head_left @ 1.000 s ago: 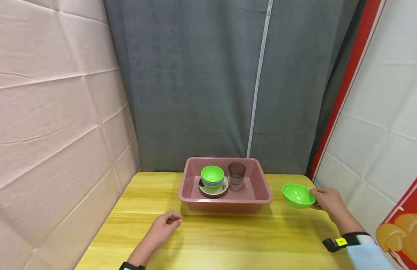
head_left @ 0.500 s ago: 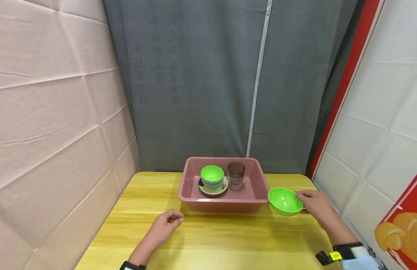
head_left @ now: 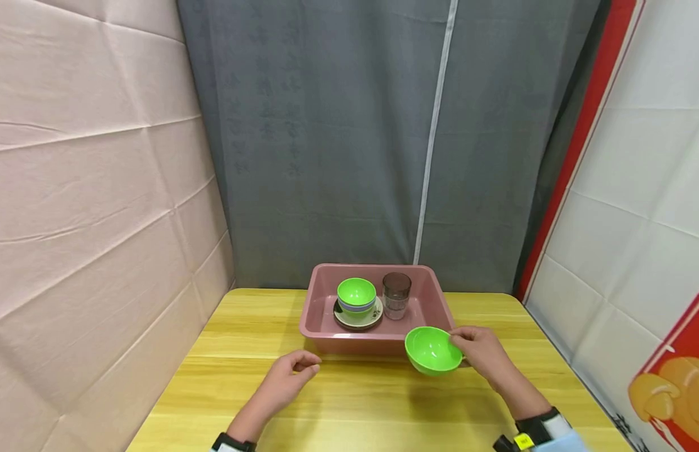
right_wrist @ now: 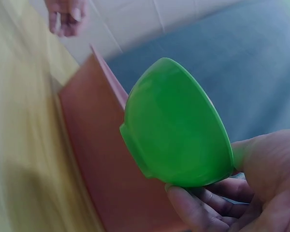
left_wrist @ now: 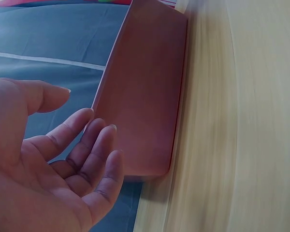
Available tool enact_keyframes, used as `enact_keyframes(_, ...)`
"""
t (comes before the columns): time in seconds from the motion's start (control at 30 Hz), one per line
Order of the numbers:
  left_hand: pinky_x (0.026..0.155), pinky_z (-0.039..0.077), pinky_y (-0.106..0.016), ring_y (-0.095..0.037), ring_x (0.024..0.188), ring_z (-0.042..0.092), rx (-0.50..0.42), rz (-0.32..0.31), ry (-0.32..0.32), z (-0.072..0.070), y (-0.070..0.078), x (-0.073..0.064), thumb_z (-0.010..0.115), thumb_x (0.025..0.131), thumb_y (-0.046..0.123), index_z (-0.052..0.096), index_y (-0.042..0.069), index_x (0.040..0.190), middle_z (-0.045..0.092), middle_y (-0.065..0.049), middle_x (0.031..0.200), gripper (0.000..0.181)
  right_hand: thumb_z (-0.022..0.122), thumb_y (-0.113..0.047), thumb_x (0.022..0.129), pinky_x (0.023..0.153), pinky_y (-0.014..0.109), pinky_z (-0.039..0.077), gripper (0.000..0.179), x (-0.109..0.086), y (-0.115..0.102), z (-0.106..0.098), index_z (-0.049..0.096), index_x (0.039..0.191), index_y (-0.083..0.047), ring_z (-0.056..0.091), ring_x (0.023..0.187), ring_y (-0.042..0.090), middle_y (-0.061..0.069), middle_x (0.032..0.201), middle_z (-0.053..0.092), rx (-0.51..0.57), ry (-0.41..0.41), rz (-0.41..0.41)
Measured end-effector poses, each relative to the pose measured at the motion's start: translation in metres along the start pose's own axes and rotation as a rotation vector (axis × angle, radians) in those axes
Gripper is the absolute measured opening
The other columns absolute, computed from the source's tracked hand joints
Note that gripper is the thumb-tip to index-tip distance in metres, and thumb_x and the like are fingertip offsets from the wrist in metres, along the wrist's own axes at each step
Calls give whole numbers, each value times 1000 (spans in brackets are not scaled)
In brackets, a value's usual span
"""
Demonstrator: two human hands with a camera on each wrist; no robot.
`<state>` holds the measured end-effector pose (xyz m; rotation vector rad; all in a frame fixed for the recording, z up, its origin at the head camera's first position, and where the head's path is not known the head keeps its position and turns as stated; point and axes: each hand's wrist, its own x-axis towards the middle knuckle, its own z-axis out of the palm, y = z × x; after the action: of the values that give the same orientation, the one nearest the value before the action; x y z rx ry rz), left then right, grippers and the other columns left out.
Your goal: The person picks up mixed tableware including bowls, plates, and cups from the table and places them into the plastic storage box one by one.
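A green bowl [head_left: 434, 351] is pinched at its right rim by my right hand [head_left: 485, 355], held above the table in front of the pink basin's near right corner. In the right wrist view the bowl's outside and foot ring show, with thumb and fingers at its edge. My left hand [head_left: 289, 376] hovers over the table before the basin's near left corner. Its fingers [left_wrist: 99, 150] are loosely bent and hold nothing. Inside the pink basin [head_left: 349, 344], a green bowl [head_left: 356, 291] sits stacked on a patterned saucer [head_left: 368, 319], beside a dark-tinted glass [head_left: 397, 295].
The basin stands toward the back of the yellow wood-grain table [head_left: 225, 351]. Behind the table hangs a grey curtain [head_left: 338, 138]. A pale cloth wall [head_left: 100, 207] rises at the left, a white panel [head_left: 626, 207] at the right.
My right hand has carried the green bowl leftward from the table's right side to the front of the basin. The left hand has shifted slightly right.
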<state>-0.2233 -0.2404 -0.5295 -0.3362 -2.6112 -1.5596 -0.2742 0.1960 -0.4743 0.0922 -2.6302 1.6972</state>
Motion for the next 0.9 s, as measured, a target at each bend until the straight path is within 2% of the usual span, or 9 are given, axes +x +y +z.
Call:
enact_keyframes(0.2,79,55,-30,-19,100,66,-2,24,-26,10,3,4,74,107,22,77,9,118,76,-1,108,18,67,-13,109,73,42,68,27,-3,-4,31,77,126,7,74,89,23,16,117,76,17,-36,-11)
enact_keyframes(0.4,79,55,-31,-21,101,65,-14,44,-57,22,14,12,72,109,23,76,8,120,75,0,110,19,68,-7,107,67,42,67,23,-3,-4,50,77,121,9,73,81,23,14,109,76,41,-53,-68)
enact_keyframes(0.6,79,56,-31,-19,99,66,-34,64,-70,33,24,19,72,108,22,77,12,117,75,1,108,14,70,-6,106,65,42,67,20,-2,-6,67,77,118,8,72,82,23,16,112,75,59,-80,-83)
enact_keyframes(0.9,80,55,-28,-17,95,65,-93,84,-56,46,29,18,74,106,18,75,4,119,74,-2,107,19,72,-5,103,63,41,67,16,-4,-5,90,78,110,8,71,79,22,13,101,75,83,-127,-143)
